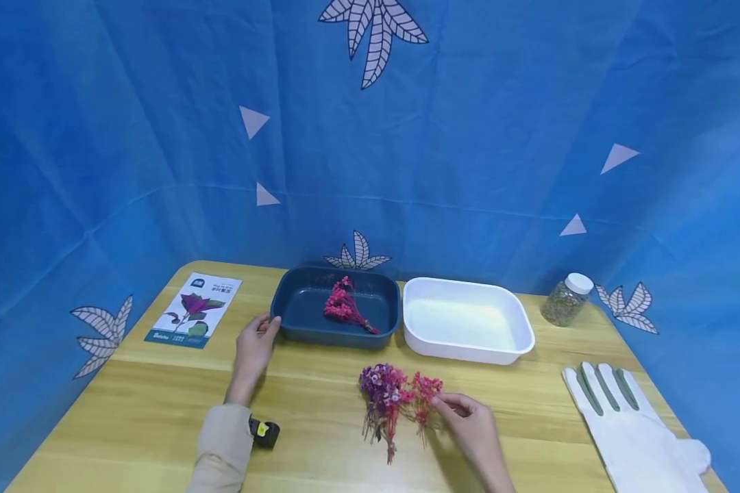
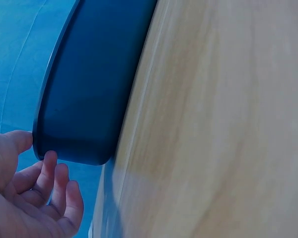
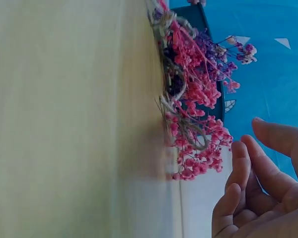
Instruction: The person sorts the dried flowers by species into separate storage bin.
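Observation:
In the head view my left hand point(image 1: 255, 352) grips the near-left corner of a dark blue tray point(image 1: 336, 337), thumb at the rim and fingertips under it. A bunch of pink dried flowers point(image 1: 343, 303) lies inside that tray. My right hand point(image 1: 473, 426) is beside a small pink dried-flower bunch point(image 1: 427, 387) on the table. The right wrist view shows its fingertips right at the blossoms, thumb and forefinger apart. Just left of this bunch lie purple and pink dried flowers point(image 1: 382, 388), their stems pointing toward me.
A white tray point(image 1: 469, 352) stands right of the dark one. Farther right are a jar with a white lid point(image 1: 565, 301) and white gloves point(image 1: 638, 438). A flower-printed packet point(image 1: 194, 309) lies at the back left of the wooden table point(image 1: 129, 424). A blue curtain point(image 1: 469, 137) hangs behind.

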Demonstrator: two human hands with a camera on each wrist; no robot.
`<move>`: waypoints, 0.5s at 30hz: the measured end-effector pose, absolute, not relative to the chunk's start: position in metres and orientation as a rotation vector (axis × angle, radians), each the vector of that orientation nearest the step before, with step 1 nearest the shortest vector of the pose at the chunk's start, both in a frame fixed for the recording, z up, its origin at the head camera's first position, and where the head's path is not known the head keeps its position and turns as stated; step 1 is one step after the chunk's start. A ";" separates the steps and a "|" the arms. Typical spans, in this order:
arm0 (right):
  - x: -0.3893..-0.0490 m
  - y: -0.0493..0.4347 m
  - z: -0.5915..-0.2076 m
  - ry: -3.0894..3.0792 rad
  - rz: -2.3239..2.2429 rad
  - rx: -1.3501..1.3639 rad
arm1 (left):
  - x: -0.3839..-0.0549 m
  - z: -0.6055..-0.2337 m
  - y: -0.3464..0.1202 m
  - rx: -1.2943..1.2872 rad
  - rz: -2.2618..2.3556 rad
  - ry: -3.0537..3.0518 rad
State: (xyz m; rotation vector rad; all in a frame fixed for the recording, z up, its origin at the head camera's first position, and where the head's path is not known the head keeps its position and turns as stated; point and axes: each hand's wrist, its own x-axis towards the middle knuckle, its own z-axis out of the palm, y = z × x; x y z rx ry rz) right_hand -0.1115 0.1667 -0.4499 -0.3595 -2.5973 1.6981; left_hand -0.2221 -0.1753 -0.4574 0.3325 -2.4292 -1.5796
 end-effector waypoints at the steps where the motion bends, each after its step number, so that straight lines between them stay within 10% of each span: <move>1: -0.111 0.167 -0.451 -2.599 1.706 -0.362 | -0.222 -0.457 -0.176 0.333 -1.581 -2.433; 15: -0.108 0.167 -0.460 -2.735 1.570 -0.266 | -0.223 -0.457 -0.177 0.353 -1.598 -2.447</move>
